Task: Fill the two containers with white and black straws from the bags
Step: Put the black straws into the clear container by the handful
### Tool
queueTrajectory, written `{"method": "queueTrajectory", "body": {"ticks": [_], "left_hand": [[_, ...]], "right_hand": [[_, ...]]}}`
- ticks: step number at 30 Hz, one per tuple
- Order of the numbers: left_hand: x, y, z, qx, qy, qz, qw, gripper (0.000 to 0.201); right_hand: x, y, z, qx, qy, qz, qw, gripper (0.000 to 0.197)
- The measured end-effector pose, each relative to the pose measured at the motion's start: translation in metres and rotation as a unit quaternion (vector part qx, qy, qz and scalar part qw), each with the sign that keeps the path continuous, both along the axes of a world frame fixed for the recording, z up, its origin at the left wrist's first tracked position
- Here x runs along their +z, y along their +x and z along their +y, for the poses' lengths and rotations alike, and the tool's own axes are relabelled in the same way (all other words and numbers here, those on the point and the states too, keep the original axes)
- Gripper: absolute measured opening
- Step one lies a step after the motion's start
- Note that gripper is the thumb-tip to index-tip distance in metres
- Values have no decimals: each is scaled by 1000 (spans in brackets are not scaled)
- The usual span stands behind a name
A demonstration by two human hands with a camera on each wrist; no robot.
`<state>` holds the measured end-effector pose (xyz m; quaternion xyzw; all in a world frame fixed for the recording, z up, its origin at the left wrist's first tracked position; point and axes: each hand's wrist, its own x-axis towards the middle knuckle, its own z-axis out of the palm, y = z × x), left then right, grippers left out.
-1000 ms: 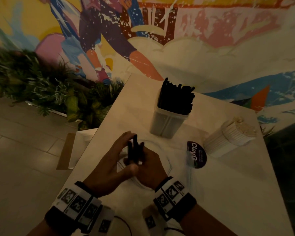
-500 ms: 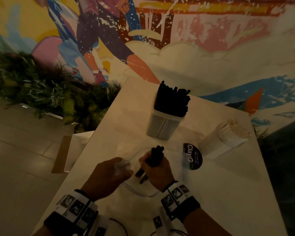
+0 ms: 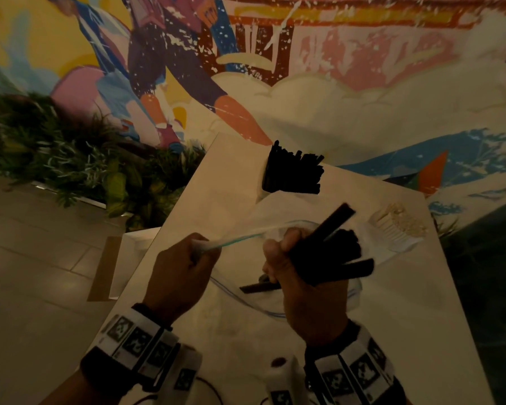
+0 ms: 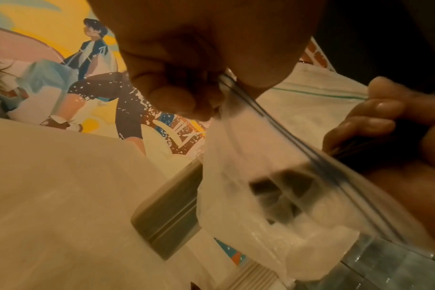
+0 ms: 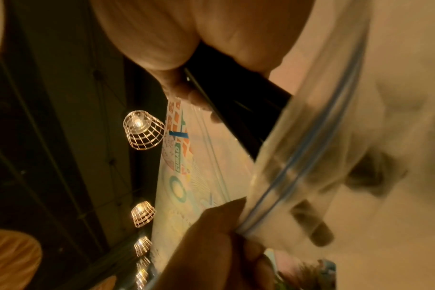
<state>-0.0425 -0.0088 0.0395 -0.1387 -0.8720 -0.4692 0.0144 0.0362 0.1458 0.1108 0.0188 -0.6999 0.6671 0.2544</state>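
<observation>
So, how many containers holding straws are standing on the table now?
2. The clear plastic container of black straws stands at the table's far side; the container of white straws stands to its right, beyond the right hand. None seems hidden.

This looks like a café or casual eatery, dim and warm-lit. At twelve o'clock a big painted mural (image 3: 246,54) fills the wall: a striding figure, clouds, bold colour. At nine o'clock a strip of leafy plants (image 3: 56,168) runs along its foot, beside a tiled floor (image 3: 27,273). Up in the right wrist view, a row of wire-cage pendant lamps (image 5: 143,130) glows from a dark ceiling. Front and centre, a pale table (image 3: 406,317) carries a tub crammed with black straws (image 3: 292,171), serving stock.
</observation>
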Motion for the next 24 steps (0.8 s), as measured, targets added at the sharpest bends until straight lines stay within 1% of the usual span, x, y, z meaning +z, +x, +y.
{"method": "queueTrajectory", "body": {"ticks": [2, 4, 7, 10, 11, 13, 16, 19, 20, 21, 22, 23, 24], "left_hand": [[1, -2, 1, 13, -6, 7, 1000, 32], [2, -3, 4, 20, -21, 7, 1000, 31], [4, -4, 6, 20, -42, 3, 999, 33], [5, -6, 10, 21, -71, 11, 997, 36], [5, -6, 12, 24, -84, 19, 996, 33], [5, -6, 16, 32, -110, 26, 993, 26], [-2, -7, 18, 31, -144, -34, 989, 6], [-8, -10, 8, 49, -127, -123, 983, 9], [-6, -11, 5, 50, -109, -143, 982, 7], [-1, -11, 3, 48, -85, -163, 982, 3], [5, -12, 2, 41, -60, -180, 981, 2], [12, -12, 2, 31, -34, -191, 980, 6], [20, -12, 2, 17, -12, -199, 980, 8]], "right_hand": [[8, 1, -1, -2, -71, 28, 997, 15], [17, 1, 0, -2, -113, 59, 992, 14], [24, 3, -1, 8, -115, 68, 991, 13], [27, 7, -2, 23, -164, 64, 984, 16], [27, 7, -3, 17, -176, 65, 982, 18], [26, 8, -4, -25, -170, 63, 983, 19], [27, 12, -12, -56, -167, 66, 982, 17], [44, 18, -7, -40, -198, 93, 975, 15], [54, 19, 0, -42, -193, 106, 975, 17], [65, 20, 9, -47, -165, 116, 978, 18], [73, 19, 17, -61, -116, 113, 985, 17], [77, 17, 25, -75, -53, 87, 992, 16], [78, 15, 30, -82, 10, 43, 996, 18]]}}
